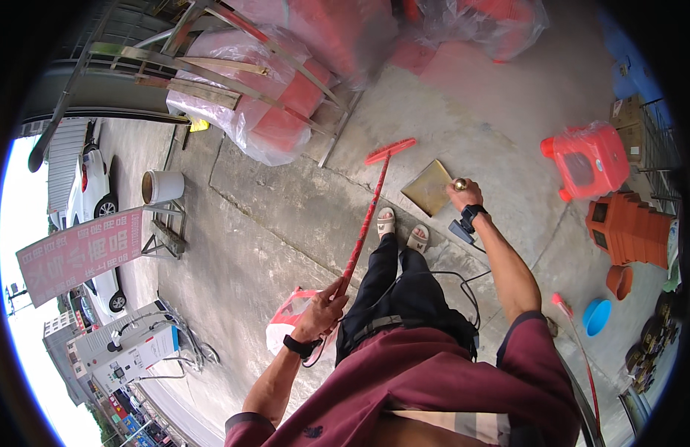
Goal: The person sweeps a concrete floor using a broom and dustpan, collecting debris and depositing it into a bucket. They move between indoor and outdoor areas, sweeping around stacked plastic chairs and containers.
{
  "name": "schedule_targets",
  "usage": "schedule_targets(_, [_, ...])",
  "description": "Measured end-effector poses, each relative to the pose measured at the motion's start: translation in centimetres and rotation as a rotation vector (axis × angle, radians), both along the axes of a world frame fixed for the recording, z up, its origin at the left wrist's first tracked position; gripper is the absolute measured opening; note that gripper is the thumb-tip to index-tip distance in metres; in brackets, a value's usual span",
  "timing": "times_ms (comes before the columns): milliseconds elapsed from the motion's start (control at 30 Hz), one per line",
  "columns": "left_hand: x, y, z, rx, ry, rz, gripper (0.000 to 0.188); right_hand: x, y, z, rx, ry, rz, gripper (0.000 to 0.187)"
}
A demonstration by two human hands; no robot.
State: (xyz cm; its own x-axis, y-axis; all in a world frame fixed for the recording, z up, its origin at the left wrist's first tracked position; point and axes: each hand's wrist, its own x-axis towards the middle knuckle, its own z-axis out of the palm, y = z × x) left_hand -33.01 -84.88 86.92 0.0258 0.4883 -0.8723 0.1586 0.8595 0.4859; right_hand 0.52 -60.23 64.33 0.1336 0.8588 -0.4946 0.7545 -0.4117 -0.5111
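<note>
My left hand (320,316) is wrapped round the red patterned handle of a broom (369,212). Its wide red head (390,151) rests on the concrete ahead of my feet. With my right hand (466,195) I grip the upright handle of a dustpan, just below its shiny gold-coloured end. The dustpan's square, brownish pan (428,188) sits on the floor in front of my sandals, left of that hand. A small dark box (461,231) with a black cable shows beside my right wrist. Close to my left hand is a red and white plastic bag (285,320).
Plastic-wrapped red goods (285,97) and a metal rack (211,71) stand ahead left. Rightward are a red plastic item (587,162), stacked terracotta-coloured planters (629,231), a blue basin (596,317) and another red-handled tool (583,350). At left are a bucket (163,187) and sign board (80,253).
</note>
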Motion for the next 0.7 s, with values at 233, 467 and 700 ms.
schedule_targets(233, [-0.4, 1.0, 3.0, -0.187, -0.261, 0.124, 0.047, 0.9, -3.3, 0.6, -0.018, -0.001, -0.115, 0.033])
schedule_targets(467, [1.4, 11.7, -1.9, 0.209, 0.001, -0.496, 0.058, 4.7, -8.3, -0.4, 0.063, 0.05, -0.327, 0.032])
schedule_targets(700, [9.6, 25.9, -15.3, 0.493, 0.158, -0.702, 0.058, 5.5, -11.4, -1.7, 0.155, 0.012, -0.493, 0.033])
